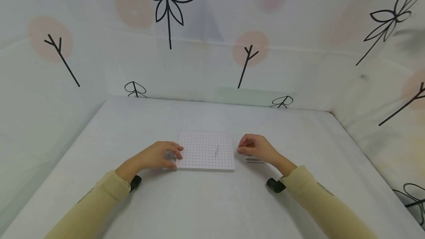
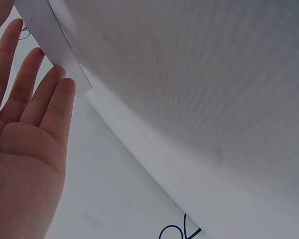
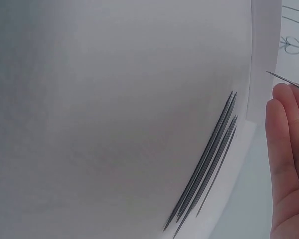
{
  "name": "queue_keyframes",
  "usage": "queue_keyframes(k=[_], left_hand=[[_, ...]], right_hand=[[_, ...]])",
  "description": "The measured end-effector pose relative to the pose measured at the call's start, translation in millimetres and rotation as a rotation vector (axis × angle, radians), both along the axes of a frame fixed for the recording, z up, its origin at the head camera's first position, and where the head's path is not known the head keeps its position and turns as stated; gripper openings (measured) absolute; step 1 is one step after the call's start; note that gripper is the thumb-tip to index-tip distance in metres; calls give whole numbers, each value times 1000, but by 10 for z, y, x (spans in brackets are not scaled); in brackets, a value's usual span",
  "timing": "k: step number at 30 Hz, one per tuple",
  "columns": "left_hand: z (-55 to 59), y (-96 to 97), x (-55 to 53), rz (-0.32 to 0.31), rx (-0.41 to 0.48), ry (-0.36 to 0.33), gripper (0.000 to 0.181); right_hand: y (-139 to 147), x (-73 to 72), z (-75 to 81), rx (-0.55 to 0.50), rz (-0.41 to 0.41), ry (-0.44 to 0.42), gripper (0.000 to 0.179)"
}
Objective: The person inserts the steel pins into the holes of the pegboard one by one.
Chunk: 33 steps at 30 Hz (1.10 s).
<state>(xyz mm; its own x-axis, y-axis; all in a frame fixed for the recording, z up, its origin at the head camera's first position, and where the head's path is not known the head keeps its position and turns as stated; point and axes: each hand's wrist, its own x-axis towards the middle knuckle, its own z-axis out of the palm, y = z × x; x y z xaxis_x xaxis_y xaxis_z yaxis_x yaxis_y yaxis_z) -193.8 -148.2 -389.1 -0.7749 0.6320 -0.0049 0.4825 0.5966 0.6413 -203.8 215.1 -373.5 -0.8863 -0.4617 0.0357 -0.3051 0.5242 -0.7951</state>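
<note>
A white board [image 1: 196, 150] with rows of small holes lies on the table. My left hand [image 1: 156, 156] rests at its left side, fingertips touching the edge [image 2: 57, 45] and thumb by the near corner. Just off the right side, my right hand [image 1: 259, 148] pinches a thin pointed metal needle [image 3: 284, 78]; the fingers partly hide it. Several dark needles [image 3: 204, 164] lie side by side on the table under that hand. Two thin lines [image 1: 217, 151] show at the board's right half; whether both are needles or one is a shadow, I cannot tell.
A white cloth [image 1: 206, 202] covers the table. Printed fabric with plant drawings [image 1: 202, 62] hangs behind and at both sides. Black wrist cameras [image 1: 275, 185] sit under the sleeves.
</note>
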Motion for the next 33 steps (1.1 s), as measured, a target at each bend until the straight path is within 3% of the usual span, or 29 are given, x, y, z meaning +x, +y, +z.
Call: queue_keyframes(k=[3, 6, 15, 27, 33], left_hand=[[3, 3, 4, 1, -2, 0, 23], [6, 4, 8, 3, -5, 1, 23], [6, 5, 11, 4, 1, -10, 23], [-11, -2, -4, -3, -11, 16, 23], [4, 7, 4, 5, -10, 8, 23]], right_hand=[[-74, 82, 121, -14, 19, -6, 7], [-109, 105, 145, -30, 28, -10, 7], [-75, -53, -131, -25, 33, 17, 10], [-213, -5, -132, -132, 104, -51, 12], [-295, 19, -127, -143, 148, -33, 12]])
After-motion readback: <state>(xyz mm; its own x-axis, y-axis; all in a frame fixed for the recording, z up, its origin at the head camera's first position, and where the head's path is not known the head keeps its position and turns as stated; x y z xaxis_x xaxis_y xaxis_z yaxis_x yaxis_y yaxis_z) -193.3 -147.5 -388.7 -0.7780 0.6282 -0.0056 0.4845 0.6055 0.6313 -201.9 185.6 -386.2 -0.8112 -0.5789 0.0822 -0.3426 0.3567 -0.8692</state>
